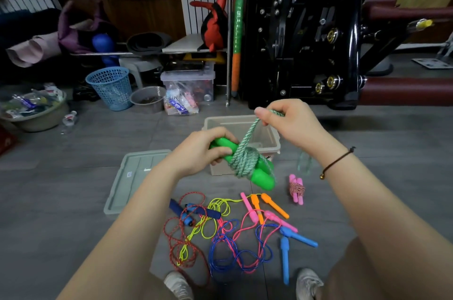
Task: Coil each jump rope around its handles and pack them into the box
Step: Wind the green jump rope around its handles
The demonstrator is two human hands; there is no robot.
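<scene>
The floor (73, 152) is grey tile, in a cluttered storage room. At 12 o'clock a shelf holds rolled mats and a red and black bag. At 1 to 2 o'clock stands a black metal machine (306, 30). At 10 o'clock a blue mesh wastebasket (111, 87) stands next to a grey bowl, and a basin (36, 118) filled with packets sits at 9 o'clock.

Mid-frame, the left hand (203, 150) grips one end of a pair of green handles (262, 177) held side by side, fingers curled around them. A pale green braided rope (245, 161) is wound round the middle of the handles. From that coil a strand rises toward 1 o'clock into the right hand (289, 125), which pinches it between thumb and fingers. A dark cord bracelet (335, 162) circles the right wrist.

Directly behind the hands sits the open beige box (228, 119), its grey lid (132, 182) flat on the floor at 8 o'clock from it. At 4 o'clock from the bundle lies a pink-handled rope (296, 189), already coiled. At 6 o'clock loose ropes tangle together: dark blue handles (193, 211), orange handles (274, 205), pink ones and light blue handles (285, 258). Two grey shoes (179, 285) show at the bottom edge.

A small label on the lid is too small to read.
</scene>
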